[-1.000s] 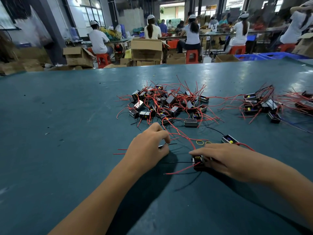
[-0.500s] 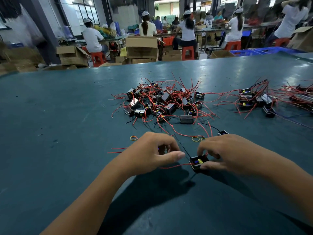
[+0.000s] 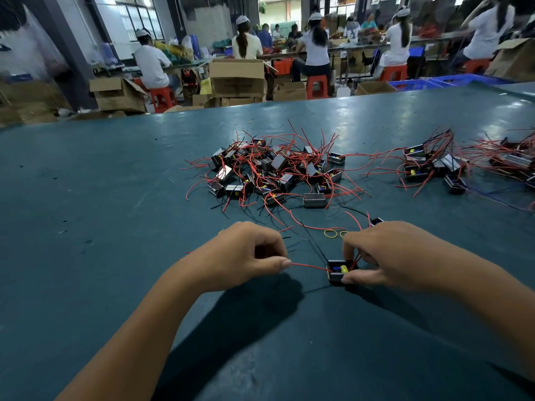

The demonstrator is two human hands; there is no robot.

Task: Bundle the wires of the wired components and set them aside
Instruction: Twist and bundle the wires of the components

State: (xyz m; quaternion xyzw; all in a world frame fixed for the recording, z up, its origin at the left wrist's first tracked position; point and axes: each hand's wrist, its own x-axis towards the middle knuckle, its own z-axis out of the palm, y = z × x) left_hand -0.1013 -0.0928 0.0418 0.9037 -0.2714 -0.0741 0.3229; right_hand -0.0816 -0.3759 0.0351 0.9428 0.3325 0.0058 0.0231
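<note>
A small black box component (image 3: 338, 271) with a yellow part inside sits on the teal table (image 3: 115, 198) in front of me. My right hand (image 3: 388, 256) grips it between thumb and fingers. Its red wire (image 3: 308, 266) runs left, and my left hand (image 3: 243, 256) pinches that wire's end with curled fingers. A thin black wire (image 3: 317, 247) leads from the box toward the pile. Yellow rubber bands (image 3: 331, 233) lie just beyond my hands.
A heap of black components with loose red wires (image 3: 275, 172) lies mid-table. A second group (image 3: 431, 166) and another tangle (image 3: 509, 157) sit at the right. Cardboard boxes (image 3: 236, 78) and seated people in white fill the background past the table's far edge.
Both hands have drawn together nearer to me. My right hand lifted and turned the component; my left hand now holds its red wire stretched out to the left.
</note>
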